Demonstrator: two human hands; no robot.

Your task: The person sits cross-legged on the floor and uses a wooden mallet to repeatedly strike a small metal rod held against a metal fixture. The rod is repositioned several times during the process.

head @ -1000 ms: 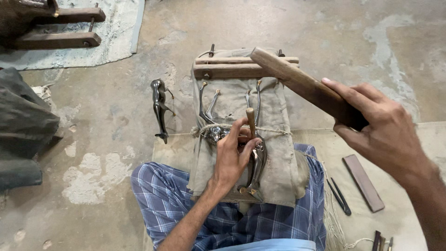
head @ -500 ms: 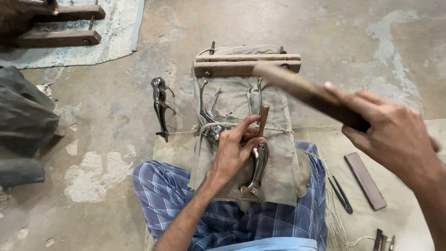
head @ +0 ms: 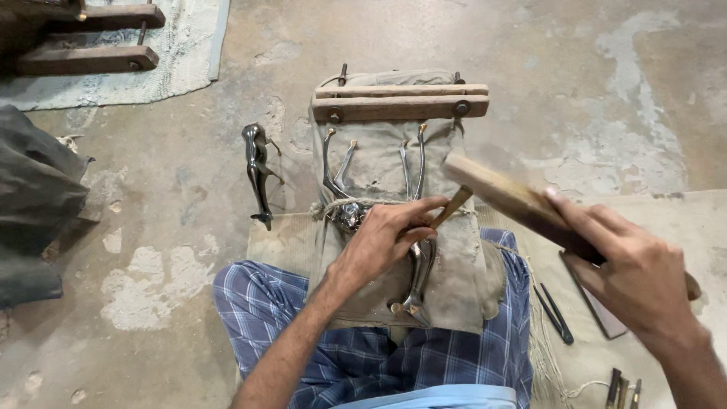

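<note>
Mid-strike: the left hand [head: 382,241] steadied a punch [head: 452,206] on the metal piece [head: 419,276] on the cloth [head: 462,288] in the lap; the right hand [head: 640,276] gripped a mallet [head: 503,195], poised to land squarely.

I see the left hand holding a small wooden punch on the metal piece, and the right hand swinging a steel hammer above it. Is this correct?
Not quite. In the head view the right hand grips a wooden mallet, not a steel hammer. The rest holds: the left hand steadies a small wooden punch on the metal piece.
</note>
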